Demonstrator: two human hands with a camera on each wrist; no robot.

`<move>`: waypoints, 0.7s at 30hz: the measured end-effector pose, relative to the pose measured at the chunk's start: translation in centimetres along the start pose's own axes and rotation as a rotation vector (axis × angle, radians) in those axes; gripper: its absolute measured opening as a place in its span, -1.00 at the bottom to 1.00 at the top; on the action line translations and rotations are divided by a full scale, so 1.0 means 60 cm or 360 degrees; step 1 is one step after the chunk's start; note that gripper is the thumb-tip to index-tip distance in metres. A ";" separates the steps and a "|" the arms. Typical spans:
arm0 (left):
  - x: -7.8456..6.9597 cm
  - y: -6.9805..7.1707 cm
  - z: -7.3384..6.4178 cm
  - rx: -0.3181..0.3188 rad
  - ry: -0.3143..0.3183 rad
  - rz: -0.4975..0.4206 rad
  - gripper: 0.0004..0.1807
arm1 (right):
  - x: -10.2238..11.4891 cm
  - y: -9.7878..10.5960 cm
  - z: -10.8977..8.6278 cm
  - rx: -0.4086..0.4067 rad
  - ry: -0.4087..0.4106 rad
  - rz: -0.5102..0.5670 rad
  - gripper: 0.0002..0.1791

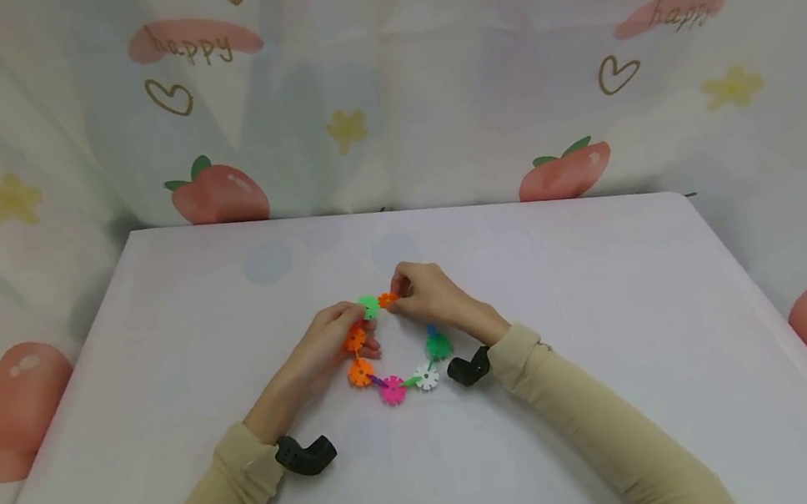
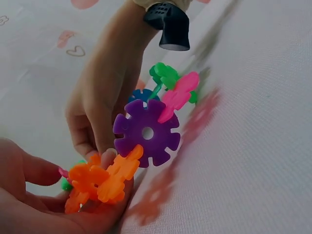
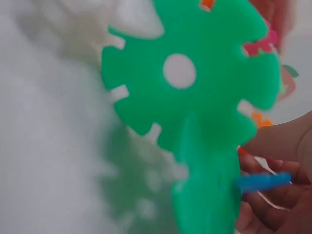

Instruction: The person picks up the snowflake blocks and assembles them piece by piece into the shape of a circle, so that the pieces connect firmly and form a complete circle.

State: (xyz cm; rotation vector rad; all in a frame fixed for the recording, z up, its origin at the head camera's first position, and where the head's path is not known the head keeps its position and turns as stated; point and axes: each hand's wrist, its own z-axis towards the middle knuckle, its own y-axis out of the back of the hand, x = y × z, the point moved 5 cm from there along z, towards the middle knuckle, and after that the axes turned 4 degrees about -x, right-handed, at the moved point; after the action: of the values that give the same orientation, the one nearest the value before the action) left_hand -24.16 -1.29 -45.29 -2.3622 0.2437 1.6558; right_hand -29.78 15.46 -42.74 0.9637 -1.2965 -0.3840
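Observation:
A chain of notched plastic snowflake discs curves in a ring between the two hands in the head view. The left hand [image 1: 327, 341] holds its left side, around the light green disc [image 1: 369, 307] and an orange disc [image 1: 355, 338]. Between the thumb and fingers of the right hand [image 1: 434, 292] is another orange disc [image 1: 386, 299], beside the light green one. Lower down hang a pink disc [image 1: 393, 391], a white disc [image 1: 427, 378] and a dark green disc [image 3: 219, 48]. A purple disc [image 2: 127, 131] joins orange and pink pieces in the left wrist view.
A white-covered table [image 1: 588, 280] lies under both hands. Black curved devices sit at the left wrist [image 1: 306, 456] and the right wrist [image 1: 469, 368]. Behind the table hangs a printed curtain [image 1: 432, 114] with fruit and hearts.

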 end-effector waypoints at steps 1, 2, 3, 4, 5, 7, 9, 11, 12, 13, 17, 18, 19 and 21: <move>0.001 -0.002 0.001 -0.0004 0.0003 -0.0009 -0.64 | -0.003 0.003 -0.003 -0.0010 0.0006 0.0015 -0.79; 0.001 -0.003 0.003 -0.0010 0.0007 -0.0017 -0.65 | -0.005 0.005 -0.007 -0.0022 0.0018 0.0023 -0.81; 0.002 -0.004 0.005 -0.0016 0.0011 -0.0024 -0.65 | -0.007 0.008 -0.010 -0.0033 0.0026 0.0033 -0.84; 0.003 -0.005 0.006 -0.0024 0.0016 -0.0030 -0.66 | -0.009 0.011 -0.013 -0.0046 0.0041 0.0041 -0.86; 0.003 -0.005 0.006 -0.0034 0.0022 -0.0030 -0.66 | -0.009 0.013 -0.016 -0.0052 0.0060 0.0047 -0.87; 0.005 -0.005 0.007 -0.0050 0.0031 -0.0030 -0.67 | -0.011 0.015 -0.021 -0.0061 0.0093 0.0062 -0.89; 0.006 -0.004 0.007 -0.0046 0.0033 -0.0025 -0.67 | -0.012 0.017 -0.025 -0.0068 0.0113 0.0084 -0.89; 0.005 -0.004 0.007 -0.0030 0.0031 -0.0015 -0.66 | -0.013 0.016 -0.029 -0.0079 0.0137 0.0105 -0.88; 0.005 -0.004 0.007 -0.0022 0.0028 -0.0011 -0.66 | -0.013 0.016 -0.031 -0.0087 0.0146 0.0121 -0.87; 0.004 -0.004 0.006 -0.0018 0.0029 -0.0008 -0.65 | -0.012 0.016 -0.033 -0.0096 0.0163 0.0133 -0.86; 0.004 -0.005 0.008 -0.0005 0.0029 0.0004 -0.65 | -0.005 0.016 -0.041 -0.0149 0.0225 0.0158 -0.85; 0.004 -0.005 0.008 -0.0002 0.0032 0.0004 -0.65 | -0.003 0.017 -0.043 -0.0163 0.0237 0.0158 -0.85; 0.005 -0.005 0.009 0.0002 0.0036 0.0005 -0.65 | -0.002 0.018 -0.044 -0.0179 0.0254 0.0155 -0.85; 0.005 -0.005 0.010 0.0008 0.0043 0.0011 -0.65 | 0.001 0.018 -0.047 -0.0202 0.0290 0.0161 -0.86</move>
State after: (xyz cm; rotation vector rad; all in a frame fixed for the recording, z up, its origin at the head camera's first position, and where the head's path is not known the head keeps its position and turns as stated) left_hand -24.50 -0.86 -45.74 -2.3838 0.2607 1.6253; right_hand -27.42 17.14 -41.80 0.8035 -1.1364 -0.2898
